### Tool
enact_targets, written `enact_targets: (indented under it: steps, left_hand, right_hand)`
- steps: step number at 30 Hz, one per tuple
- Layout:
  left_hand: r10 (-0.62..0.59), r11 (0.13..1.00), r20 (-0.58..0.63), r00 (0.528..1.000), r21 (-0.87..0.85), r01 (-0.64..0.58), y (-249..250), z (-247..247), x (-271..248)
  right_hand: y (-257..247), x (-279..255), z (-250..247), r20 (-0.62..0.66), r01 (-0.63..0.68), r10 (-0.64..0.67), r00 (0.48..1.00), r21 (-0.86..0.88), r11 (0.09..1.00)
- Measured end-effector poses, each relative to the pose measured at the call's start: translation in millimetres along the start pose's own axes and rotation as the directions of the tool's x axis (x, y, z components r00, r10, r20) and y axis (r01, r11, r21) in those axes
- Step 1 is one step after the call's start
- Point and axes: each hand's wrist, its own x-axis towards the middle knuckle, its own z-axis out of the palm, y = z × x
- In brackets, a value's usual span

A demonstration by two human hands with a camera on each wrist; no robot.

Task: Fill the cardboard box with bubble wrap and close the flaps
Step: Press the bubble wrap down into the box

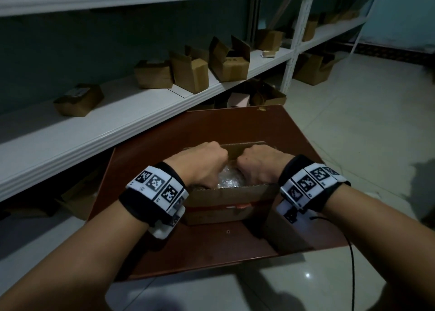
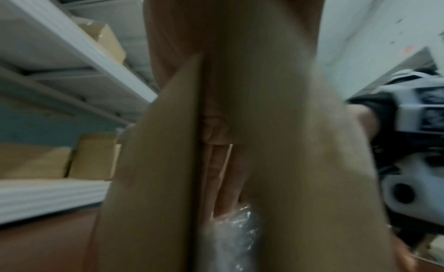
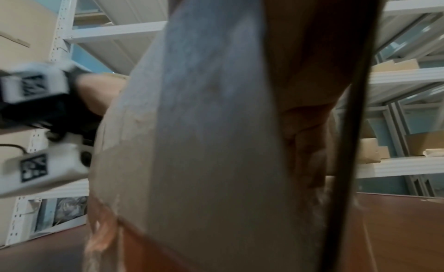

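Observation:
An open cardboard box (image 1: pixel 223 197) stands on a red-brown table (image 1: pixel 211 127). Clear bubble wrap (image 1: pixel 229 180) fills its inside. My left hand (image 1: pixel 202 164) and right hand (image 1: pixel 261 167) are side by side in the box's mouth, knuckles up, fingers pointing down into the wrap. The far flap (image 1: pixel 240 149) stands upright just behind them. A side flap (image 1: pixel 284 230) hangs down outside on the right. In the left wrist view my fingers (image 2: pixel 225 181) run fairly straight down between cardboard walls to the bubble wrap (image 2: pixel 238 238). A cardboard flap (image 3: pixel 216 143) hides most of my right fingers (image 3: pixel 305 139).
A long white shelf (image 1: pixel 117 122) runs along the left and back, with several small cardboard boxes (image 1: pixel 188 72) on it and more boxes underneath. Pale tiled floor (image 1: pixel 364 134) lies to the right. A black cable (image 1: pixel 353 263) hangs from my right wrist.

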Motion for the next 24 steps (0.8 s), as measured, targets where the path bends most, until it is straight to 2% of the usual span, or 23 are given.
enact_targets:
  steps: [7, 11, 13, 16, 20, 24]
  left_hand:
    - [0.047, 0.999, 0.066, 0.997, -0.027, -0.045, -2, 11, 10]
    - [0.056, 0.998, 0.053, 0.997, -0.037, -0.054, -5, 21, 9]
    - [0.043, 0.999, 0.068, 0.997, -0.026, -0.041, -8, 22, 8]
    - [0.030, 0.999, 0.087, 0.996, -0.028, -0.028, -9, 22, 6]
    - [0.051, 0.998, 0.092, 0.994, -0.045, -0.047, -7, 19, 2]
    - [0.049, 0.999, 0.108, 0.993, -0.026, -0.046, -7, 18, 1]
  right_hand:
    - [11, -4, -5, 0.041, -0.004, -0.001, 0.999, 0.135, 0.991]
    - [17, -6, -10, 0.113, -0.025, -0.011, 0.994, 0.320, 0.947]
    - [18, -9, -13, 0.077, -0.008, -0.023, 0.997, 0.388, 0.922]
    - [12, -8, -13, -0.035, 0.052, -0.044, 0.998, 0.297, 0.954]
    - [1, 1, -5, -0.009, 0.035, -0.034, 0.999, 0.176, 0.984]
    - [-5, 9, 0, -0.051, 0.042, -0.040, 0.998, 0.033, 0.999]
